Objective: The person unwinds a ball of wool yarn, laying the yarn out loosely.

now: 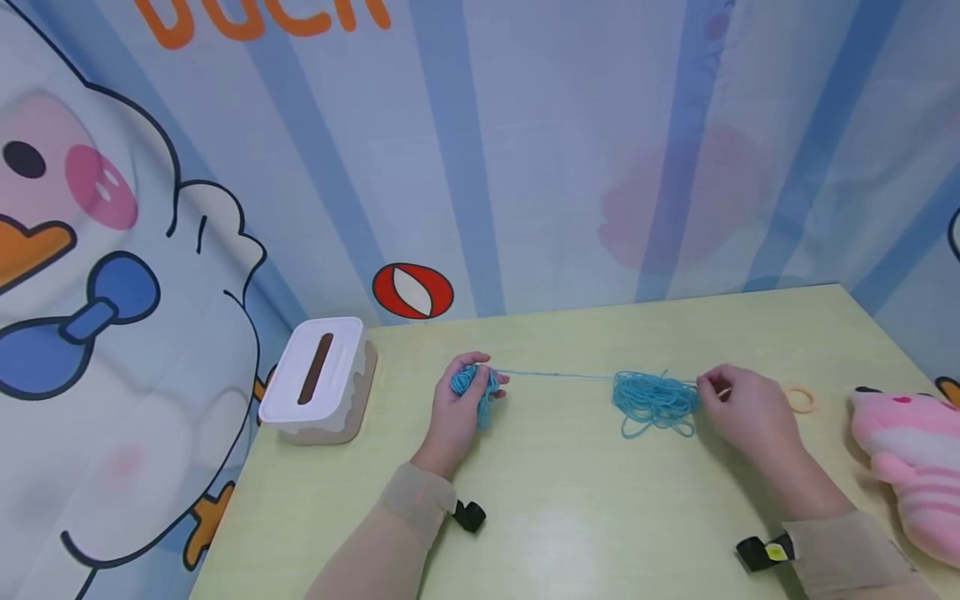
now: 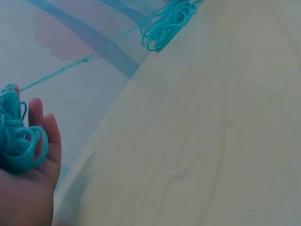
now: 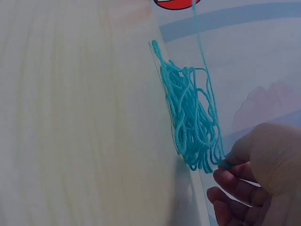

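My left hand (image 1: 455, 417) grips a small wound bundle of blue yarn (image 1: 465, 379), its fingers curled round it; loose loops hang below the thumb. From that bundle a taut strand (image 1: 557, 374) runs right to a looser pile of blue yarn (image 1: 655, 402) on the table. At the pile's right edge, my right hand (image 1: 753, 412) pinches yarn between thumb and index finger. The right wrist view shows this pinch beside the tangled loops (image 3: 190, 113). In the left wrist view the bundle (image 2: 19, 136) lies against the palm, and a small knot shows on the strand.
A white-lidded box (image 1: 318, 379) stands at the table's left. An orange ring (image 1: 801, 399) lies just beyond my right hand, and a pink plush toy (image 1: 911, 467) is at the right edge. A printed curtain (image 1: 540, 167) hangs behind the table (image 1: 570, 517).
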A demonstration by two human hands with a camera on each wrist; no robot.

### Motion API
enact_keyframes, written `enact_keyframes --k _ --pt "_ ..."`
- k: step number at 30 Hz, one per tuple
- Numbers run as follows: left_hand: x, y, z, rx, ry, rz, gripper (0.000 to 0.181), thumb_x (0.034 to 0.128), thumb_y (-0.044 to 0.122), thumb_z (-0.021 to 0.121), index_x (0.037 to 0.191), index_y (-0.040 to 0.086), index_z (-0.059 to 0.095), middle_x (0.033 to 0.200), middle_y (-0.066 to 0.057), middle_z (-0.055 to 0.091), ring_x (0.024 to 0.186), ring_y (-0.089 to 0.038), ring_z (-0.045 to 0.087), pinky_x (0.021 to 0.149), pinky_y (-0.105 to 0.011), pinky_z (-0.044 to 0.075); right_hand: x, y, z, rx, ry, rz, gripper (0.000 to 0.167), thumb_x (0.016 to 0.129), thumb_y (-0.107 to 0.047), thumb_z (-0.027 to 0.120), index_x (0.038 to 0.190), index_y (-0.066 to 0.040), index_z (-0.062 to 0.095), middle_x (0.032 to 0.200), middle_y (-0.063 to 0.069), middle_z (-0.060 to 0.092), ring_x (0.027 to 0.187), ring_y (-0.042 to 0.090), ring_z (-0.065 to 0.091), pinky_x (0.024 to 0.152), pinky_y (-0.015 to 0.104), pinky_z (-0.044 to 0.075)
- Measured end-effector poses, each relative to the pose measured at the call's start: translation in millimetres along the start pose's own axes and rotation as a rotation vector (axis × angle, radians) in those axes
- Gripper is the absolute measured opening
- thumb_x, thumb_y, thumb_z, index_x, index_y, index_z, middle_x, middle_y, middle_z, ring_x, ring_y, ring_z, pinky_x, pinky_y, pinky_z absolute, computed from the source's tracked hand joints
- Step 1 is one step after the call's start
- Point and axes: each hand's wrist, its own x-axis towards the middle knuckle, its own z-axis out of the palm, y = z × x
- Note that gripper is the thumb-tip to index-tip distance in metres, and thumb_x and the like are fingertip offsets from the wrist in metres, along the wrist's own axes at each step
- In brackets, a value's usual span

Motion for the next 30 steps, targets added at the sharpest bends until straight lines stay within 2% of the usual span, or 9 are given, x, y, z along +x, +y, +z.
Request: enact_keyframes --k 3,6,11,13,18,21,25,27,30 --pt "0.5 0.9 1.1 -0.02 -0.021 -0.005 0.046 0.1156 0.033 0.059 0.147 -0.001 0.056 0.113 -0.011 0.077 0.099 -0.025 0.079 0.096 -0.031 0.066 -0.8 -4 2 -0.031 0.004 0.006 0.032 0.107 -0.028 0.064 0.115 0.0 0.077 0.105 0.02 0.078 0.087 0.034 0.07 0.069 0.045 0.054" --pt "0.4 2.0 1.6 0.022 -0.042 -0.001 0.047 0.1142 0.034 0.061 0.144 -0.002 0.059 0.109 -0.006 0.074 0.094 -0.019 0.078 0.094 -0.029 0.066 -2.1 -19 8 0.005 0.103 -0.037 0.025 0.104 -0.02 0.066 0.114 0.0 0.078 0.115 0.025 0.073 0.102 0.045 0.065 0.081 0.057 0.054" --pt "-0.7 2.6 0.6 0.084 -0.066 0.002 0.04 0.1103 0.028 0.07 0.138 0.0 0.065 0.114 -0.01 0.075 0.096 -0.018 0.077 0.095 -0.026 0.063 -1.0 -61 28 0.152 0.298 -0.309 0.019 0.098 -0.001 0.065 0.11 -0.002 0.079 0.116 0.022 0.076 0.112 0.047 0.065 0.094 0.063 0.054" --pt "-1.3 2.6 0.1 0.091 -0.075 -0.004 0.034 0.1073 0.025 0.074 0.134 0.005 0.069 0.121 -0.012 0.075 0.101 -0.019 0.076 0.097 -0.026 0.063 -0.4 -80 39 0.193 0.244 -0.399 0.021 0.101 -0.003 0.065 0.116 -0.003 0.079 0.12 0.017 0.079 0.115 0.043 0.071 0.097 0.06 0.059" --pt "-4.0 4.5 0.5 0.118 -0.113 -0.009 0.03 0.1012 0.028 0.083 0.129 0.021 0.073 0.135 -0.002 0.075 0.124 -0.023 0.071 0.106 -0.028 0.061 1.9 -125 65 0.234 -0.12 -0.422 0.044 0.113 -0.022 0.062 0.155 -0.007 0.061 0.15 0.012 0.07 0.139 0.038 0.067 0.114 0.059 0.056" --pt "-4.8 5.3 0.5 0.139 -0.131 -0.001 0.033 0.1005 0.029 0.083 0.131 0.022 0.073 0.136 0.0 0.076 0.129 -0.023 0.069 0.109 -0.029 0.06 5.8 -144 77 0.238 -0.273 -0.422 0.055 0.115 -0.027 0.059 0.166 -0.008 0.047 0.156 0.01 0.066 0.123 0.036 0.075 0.104 0.054 0.061" --pt "-4.4 4.9 0.3 0.138 -0.144 0.006 0.034 0.1003 0.029 0.084 0.132 0.022 0.073 0.136 0.0 0.076 0.13 -0.023 0.069 0.109 -0.027 0.059 10.3 -156 88 0.216 -0.312 -0.442 0.047 0.114 -0.023 0.063 0.157 -0.005 0.058 0.141 0.011 0.076 0.107 0.031 0.079 0.093 0.048 0.064" --pt "-4.1 4.6 0.6 0.132 -0.152 0.018 0.033 0.1005 0.027 0.083 0.132 0.021 0.074 0.136 -0.001 0.076 0.13 -0.024 0.069 0.109 -0.026 0.059 10.9 -158 90 0.194 -0.273 -0.432 0.036 0.112 -0.021 0.066 0.144 -0.006 0.071 0.13 0.009 0.08 0.118 0.029 0.078 0.098 0.048 0.065" --pt "-3.5 3.6 1.0 0.122 -0.164 0.045 0.033 0.1017 0.021 0.082 0.133 0.018 0.074 0.138 -0.002 0.077 0.133 -0.026 0.069 0.109 -0.025 0.058 10.6 -158 87 0.198 -0.205 -0.395 0.022 0.11 -0.019 0.069 0.126 -0.009 0.08 0.121 0.007 0.082 0.11 0.027 0.079 0.096 0.048 0.066"
